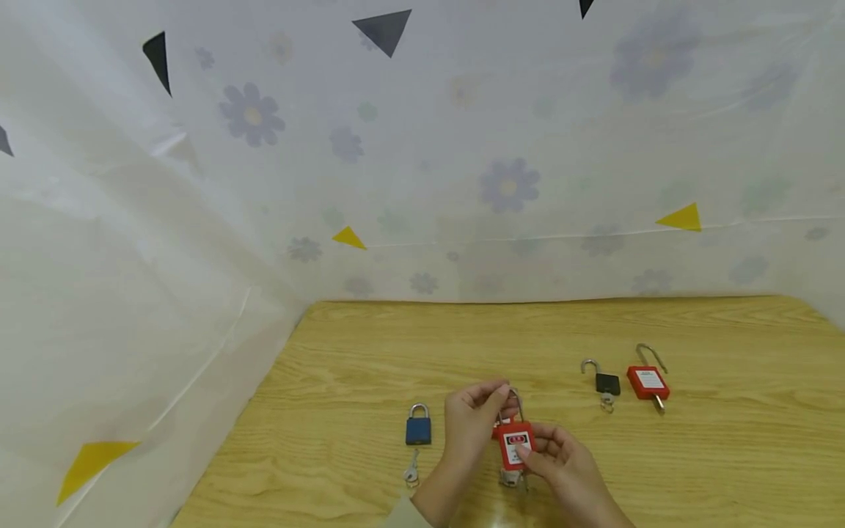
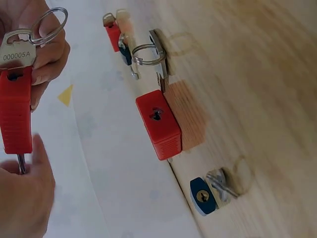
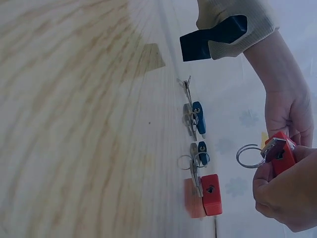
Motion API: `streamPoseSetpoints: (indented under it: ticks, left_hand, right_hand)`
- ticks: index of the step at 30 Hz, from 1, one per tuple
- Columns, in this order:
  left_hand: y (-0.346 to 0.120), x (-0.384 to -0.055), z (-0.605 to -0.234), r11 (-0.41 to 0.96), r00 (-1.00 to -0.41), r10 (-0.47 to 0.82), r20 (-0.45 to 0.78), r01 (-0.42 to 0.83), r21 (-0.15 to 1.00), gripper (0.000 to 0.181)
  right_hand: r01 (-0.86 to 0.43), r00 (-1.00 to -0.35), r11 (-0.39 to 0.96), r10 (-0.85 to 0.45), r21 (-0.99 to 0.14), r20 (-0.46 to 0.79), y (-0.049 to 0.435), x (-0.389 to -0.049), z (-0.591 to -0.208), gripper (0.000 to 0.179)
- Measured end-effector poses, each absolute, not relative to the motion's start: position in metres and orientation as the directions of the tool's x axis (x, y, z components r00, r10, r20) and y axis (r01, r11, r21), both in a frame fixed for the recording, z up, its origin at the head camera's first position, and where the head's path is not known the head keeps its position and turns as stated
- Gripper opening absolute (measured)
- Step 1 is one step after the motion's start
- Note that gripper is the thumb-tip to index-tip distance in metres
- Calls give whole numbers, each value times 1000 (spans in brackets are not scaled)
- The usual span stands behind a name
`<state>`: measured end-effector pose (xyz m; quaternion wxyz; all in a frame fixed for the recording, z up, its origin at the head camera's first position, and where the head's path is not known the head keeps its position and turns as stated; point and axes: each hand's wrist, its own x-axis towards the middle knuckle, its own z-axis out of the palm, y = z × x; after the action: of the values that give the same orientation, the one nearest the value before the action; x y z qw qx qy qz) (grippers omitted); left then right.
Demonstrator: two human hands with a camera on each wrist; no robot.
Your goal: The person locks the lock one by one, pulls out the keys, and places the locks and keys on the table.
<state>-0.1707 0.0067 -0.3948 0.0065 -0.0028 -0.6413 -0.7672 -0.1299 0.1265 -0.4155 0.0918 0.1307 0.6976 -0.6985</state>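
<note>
A red padlock (image 1: 518, 438) with a white label is held up over the table between both hands. My left hand (image 1: 469, 422) pinches the top of its metal shackle. Around the body curl the fingers of my right hand (image 1: 568, 462), with the thumb across the label. A silver key (image 2: 17, 53) marked 000005A, on a ring, sits at the padlock's bottom end; how deep it goes in cannot be told. Whether the shackle is locked is unclear. Behind the held lock, mostly hidden in the head view, another red padlock (image 2: 161, 124) lies on the table beside its key.
On the left lies a blue padlock (image 1: 418, 431), shackle closed, with keys (image 1: 411, 473) below it. To the right are a black padlock (image 1: 607, 383) and a red padlock (image 1: 647, 381), both with shackles open. A patterned sheet (image 1: 462, 183) hangs behind the wooden table (image 1: 330, 381).
</note>
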Motion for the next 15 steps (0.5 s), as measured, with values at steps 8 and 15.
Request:
streamPoseSetpoints:
  ticks: [8,15]
  left_hand:
    - [12,-153,-396,-15,-986,14,168,168,986,42]
    - [22,-135,-396,16,-995,98,17,18,1000,33]
  right_hand:
    - [286,-951,-94,94,-954,-294,142,-135,-404,47]
    - [235,-956,-156,138,-959,-257,157,-139,-394,41]
